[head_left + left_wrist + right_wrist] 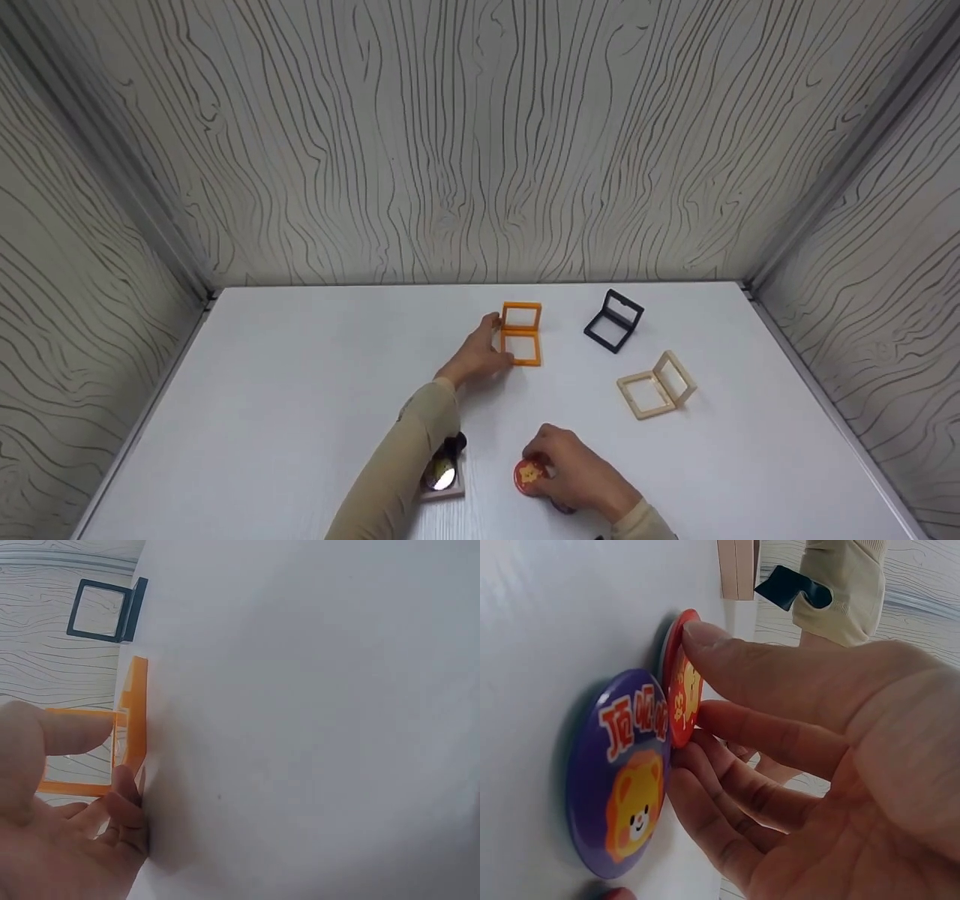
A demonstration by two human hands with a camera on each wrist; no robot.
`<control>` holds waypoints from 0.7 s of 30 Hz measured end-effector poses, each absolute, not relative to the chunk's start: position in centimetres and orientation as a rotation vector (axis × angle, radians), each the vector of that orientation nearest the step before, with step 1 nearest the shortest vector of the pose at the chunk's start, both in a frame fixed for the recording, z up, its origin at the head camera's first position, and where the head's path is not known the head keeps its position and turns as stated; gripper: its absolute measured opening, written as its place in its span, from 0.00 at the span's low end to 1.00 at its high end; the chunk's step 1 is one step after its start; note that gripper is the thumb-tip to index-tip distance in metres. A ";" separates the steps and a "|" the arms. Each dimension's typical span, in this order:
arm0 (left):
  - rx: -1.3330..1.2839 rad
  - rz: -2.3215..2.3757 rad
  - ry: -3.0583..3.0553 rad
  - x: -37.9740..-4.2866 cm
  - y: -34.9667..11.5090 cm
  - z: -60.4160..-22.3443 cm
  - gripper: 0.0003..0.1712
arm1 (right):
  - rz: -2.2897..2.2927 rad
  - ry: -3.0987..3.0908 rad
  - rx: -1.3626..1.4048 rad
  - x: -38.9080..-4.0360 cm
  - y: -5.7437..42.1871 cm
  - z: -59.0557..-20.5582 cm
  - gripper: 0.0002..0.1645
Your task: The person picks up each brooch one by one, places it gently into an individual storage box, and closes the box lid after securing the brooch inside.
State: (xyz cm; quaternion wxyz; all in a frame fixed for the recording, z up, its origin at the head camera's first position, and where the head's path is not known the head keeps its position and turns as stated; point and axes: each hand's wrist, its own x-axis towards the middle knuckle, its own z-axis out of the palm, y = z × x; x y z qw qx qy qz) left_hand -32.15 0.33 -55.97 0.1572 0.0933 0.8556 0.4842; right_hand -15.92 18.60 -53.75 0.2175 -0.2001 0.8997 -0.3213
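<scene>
At the middle of the white table stands an orange hinged display frame (521, 331), unfolded into an L. My left hand (478, 356) grips it along its left side, the thumb and fingers spread between its near and far ends. Close to the front, my right hand (579, 471) pinches a round red badge (681, 682) by its edges; a yellow cartoon figure is printed on it. Touching or nearly touching that badge is a purple badge (622, 772) with a lion face, mostly hidden under the hand in the head view. Another red edge (616, 894) peeks in below it.
A black hinged frame (613, 321) and a cream hinged frame (658, 385) stand unfolded on the right. Beside the left forearm lies a pinkish frame (444, 494) with a shiny round badge (440, 474), partly covered by the sleeve. Patterned walls enclose the table (300, 360).
</scene>
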 end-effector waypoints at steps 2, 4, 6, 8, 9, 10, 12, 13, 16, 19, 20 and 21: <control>0.264 1.388 2.458 -32.3 0.4 -56.1 0.45 | -0.899 2.481 -0.548 -15.9 18.6 -53.8 0.19; 0.248 1.388 2.479 -32.4 0.5 -56.2 0.42 | -0.905 2.473 -0.543 -15.9 18.6 -53.8 0.19; 0.216 1.385 2.502 -32.5 0.8 -56.2 0.38 | -0.909 2.466 -0.539 -16.0 18.7 -53.8 0.19; 0.185 1.369 2.540 -32.5 1.2 -56.1 0.34 | -0.911 2.463 -0.538 -16.0 18.7 -53.8 0.19; 0.169 1.364 2.560 -32.5 1.3 -56.1 0.32 | -0.912 2.462 -0.540 -16.0 18.7 -53.7 0.19; 0.159 1.357 2.583 -32.5 1.5 -56.2 0.30 | -0.916 2.463 -0.543 -16.0 18.7 -53.7 0.19; 0.147 1.315 2.641 -32.5 1.8 -56.3 0.27 | -0.915 2.475 -0.573 -16.0 18.8 -53.8 0.18; 0.140 1.307 2.666 -32.4 2.0 -56.3 0.25 | -0.910 2.480 -0.584 -15.9 18.8 -53.8 0.18; 0.108 1.305 2.720 -32.4 2.2 -56.5 0.20 | -0.907 2.492 -0.612 -15.8 18.8 -53.8 0.16; 0.062 1.355 2.724 -32.3 2.3 -56.5 0.15 | -0.909 2.486 -0.597 -15.8 18.8 -53.8 0.15; 0.049 1.369 2.720 -32.3 2.3 -56.5 0.14 | -0.915 2.479 -0.585 -15.8 18.9 -53.8 0.14; 0.037 1.380 2.712 -32.3 2.4 -56.5 0.13 | -0.918 2.472 -0.570 -15.9 18.9 -53.9 0.14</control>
